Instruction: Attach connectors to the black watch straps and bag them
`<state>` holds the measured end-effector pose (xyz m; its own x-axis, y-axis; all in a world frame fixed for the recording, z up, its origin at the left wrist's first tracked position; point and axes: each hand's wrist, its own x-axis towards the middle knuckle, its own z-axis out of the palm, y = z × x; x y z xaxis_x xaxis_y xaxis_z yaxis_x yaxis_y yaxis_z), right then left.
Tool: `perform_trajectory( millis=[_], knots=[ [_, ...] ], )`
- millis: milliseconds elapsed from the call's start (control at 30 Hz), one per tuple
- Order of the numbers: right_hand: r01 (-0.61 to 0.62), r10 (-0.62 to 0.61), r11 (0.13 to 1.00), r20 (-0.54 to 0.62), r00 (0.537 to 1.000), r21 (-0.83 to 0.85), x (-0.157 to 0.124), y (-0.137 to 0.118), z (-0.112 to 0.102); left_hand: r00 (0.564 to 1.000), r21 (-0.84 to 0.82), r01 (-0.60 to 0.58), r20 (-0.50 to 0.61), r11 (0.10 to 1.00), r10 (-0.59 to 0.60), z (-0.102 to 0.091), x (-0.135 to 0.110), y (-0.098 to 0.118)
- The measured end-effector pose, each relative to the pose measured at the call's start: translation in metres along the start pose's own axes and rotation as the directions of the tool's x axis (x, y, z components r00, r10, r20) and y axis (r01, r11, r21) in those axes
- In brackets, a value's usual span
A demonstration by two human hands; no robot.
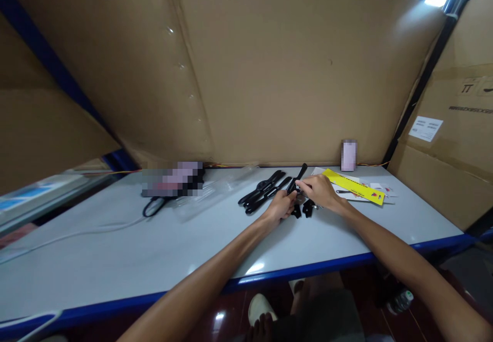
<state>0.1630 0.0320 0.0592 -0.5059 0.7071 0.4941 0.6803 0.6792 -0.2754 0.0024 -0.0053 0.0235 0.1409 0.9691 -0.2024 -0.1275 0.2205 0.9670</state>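
Observation:
My left hand (283, 206) is closed on a long, glossy black handle-like piece (303, 170), whose far end points up and away. My right hand (316, 189) meets it at the same piece, fingertips pinched together. What lies between those right fingertips is hidden or too small to make out. Left of my hands, several similar long black pieces (265, 192) lie side by side on the white tabletop (154, 260). Small black parts (308, 208) rest just below my hands. To the right, a yellow printed card strip (354, 186) lies across white papers.
Clear plastic packaging (211, 193) and a dark, blurred-out object (173, 180) sit at the back left, with a white cable (88, 231). A blurred phone-like object (348, 155) leans against the cardboard back wall (277, 75). A cardboard box (442, 167) stands right; the table has a blue edge (300, 270).

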Motion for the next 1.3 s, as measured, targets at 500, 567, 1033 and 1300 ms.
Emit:
perform_trajectory(
  millis=[500,567,1033,1300],
  knots=[
    [-0.030,0.034,0.989,0.025,0.999,-0.145,0.001,-0.002,-0.002,1.000,0.006,-0.015,0.003,1.000,0.015,0.000,-0.002,0.000],
    [-0.039,0.043,0.988,0.024,0.999,-0.151,0.001,-0.002,-0.002,1.000,0.008,-0.011,0.000,1.000,0.011,0.001,-0.002,0.001],
    [-0.111,0.107,0.993,-0.083,0.991,-0.044,0.003,0.004,0.000,0.990,0.012,-0.117,-0.083,0.993,0.118,0.009,-0.009,0.001],
    [-0.179,0.176,0.887,0.046,0.983,0.425,0.006,0.016,0.013,0.985,-0.064,-0.172,-0.037,0.983,0.170,0.008,-0.009,0.002]
  ],
)
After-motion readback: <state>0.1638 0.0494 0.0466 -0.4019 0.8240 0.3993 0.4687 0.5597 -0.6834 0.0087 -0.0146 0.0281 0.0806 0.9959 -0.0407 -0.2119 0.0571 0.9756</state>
